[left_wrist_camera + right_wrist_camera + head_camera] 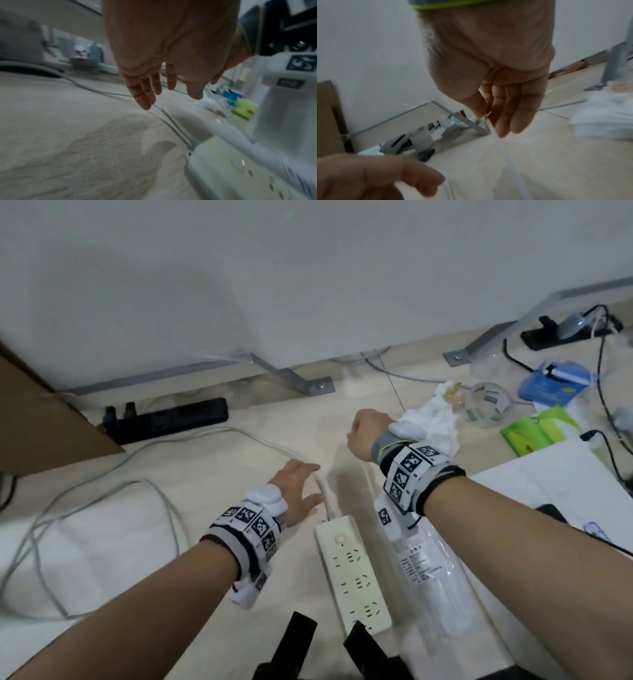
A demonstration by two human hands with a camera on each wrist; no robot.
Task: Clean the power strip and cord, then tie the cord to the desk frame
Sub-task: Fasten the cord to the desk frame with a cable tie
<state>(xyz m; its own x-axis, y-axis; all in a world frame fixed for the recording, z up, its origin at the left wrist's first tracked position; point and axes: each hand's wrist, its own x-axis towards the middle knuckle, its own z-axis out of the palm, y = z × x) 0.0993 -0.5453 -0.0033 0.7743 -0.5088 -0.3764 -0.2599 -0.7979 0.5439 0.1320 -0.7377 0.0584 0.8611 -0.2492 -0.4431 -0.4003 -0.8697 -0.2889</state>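
Observation:
The white power strip [352,573] lies on the floor, and its grey cord [239,436] runs up-left and loops at the left. My left hand [308,487] hovers open, fingers straight, just over the cord [164,115] where it leaves the strip [231,169]. My right hand [358,436] is raised beyond the strip's far end. In the right wrist view its thumb and fingers [489,119] pinch a thin white cable tie [503,152] that hangs down. The grey metal desk frame foot [287,378] stands against the wall behind.
A clear bag of ties [431,577] lies right of the strip. Crumpled tissue [431,419], a tape roll [486,405], a blue pack [551,381] and a green pack [541,429] sit at the right. A black power strip [164,419] and cardboard [41,419] are at the left.

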